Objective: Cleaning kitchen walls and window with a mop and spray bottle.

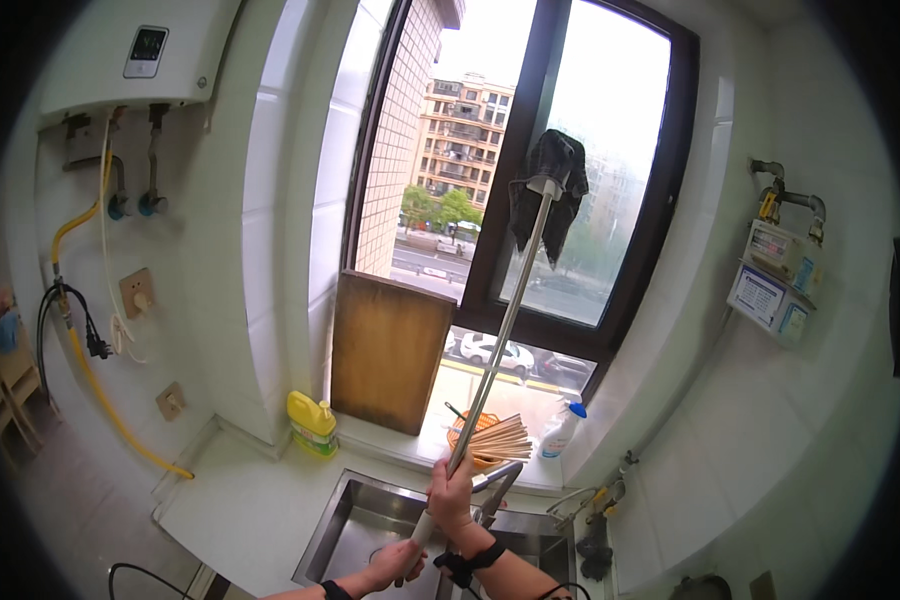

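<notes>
Both of my hands are closed around a long metal pole [511, 306] that slants up toward the window. My left hand [394, 564] grips its lower end, over the sink. Higher up, my right hand [451, 491] holds the shaft just in front of the faucet [501, 486]. At the pole's top, a dark checked cloth [553, 161] is draped over a white head. The cloth is in front of the right window pane [615, 247], near the dark middle frame; whether it touches the glass I cannot tell.
A double stainless steel sink [330, 525] lies below my hands. On the sill stand a wooden board [390, 352], an orange basket [461, 435] with chopsticks, and a spray bottle [560, 433]. A yellow jug [313, 424] is left of them. A gas meter [778, 251] hangs at right, a water heater [131, 56] at left.
</notes>
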